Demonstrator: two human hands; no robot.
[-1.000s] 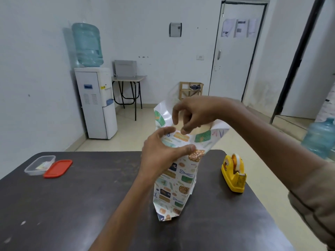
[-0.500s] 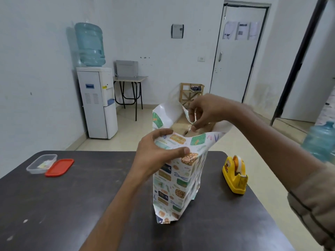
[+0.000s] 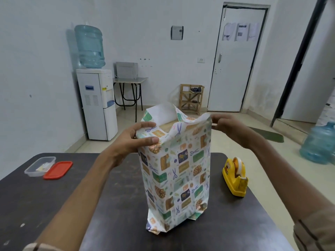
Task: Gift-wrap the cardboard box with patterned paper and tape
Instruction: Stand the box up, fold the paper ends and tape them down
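A tall box stands upright mid-table, wrapped in patterned paper (image 3: 178, 171) with scissors and gift prints. Its top end is unsealed, and a sliver of brown cardboard box (image 3: 165, 126) shows inside the paper's mouth. A white-backed flap sticks up at the far side. My left hand (image 3: 134, 140) grips the top left corner, thumb across the front face and fingers over the folded edge. At the top right corner my right hand (image 3: 227, 126) pinches the paper's edge. A yellow tape dispenser (image 3: 235, 176) sits on the table to the right.
A dark table (image 3: 54, 205) carries a clear plastic container (image 3: 40, 166) and its red lid (image 3: 58, 169) at the far left. Beyond the table stand a water cooler (image 3: 97, 98), a small wooden rack (image 3: 191, 98) and a door. A blue water jug (image 3: 319, 144) stands on the floor at right.
My right hand moved from inside the open top out to the top right corner. The wrapped box turned, so its wide front face now faces me. The left hand kept its hold.
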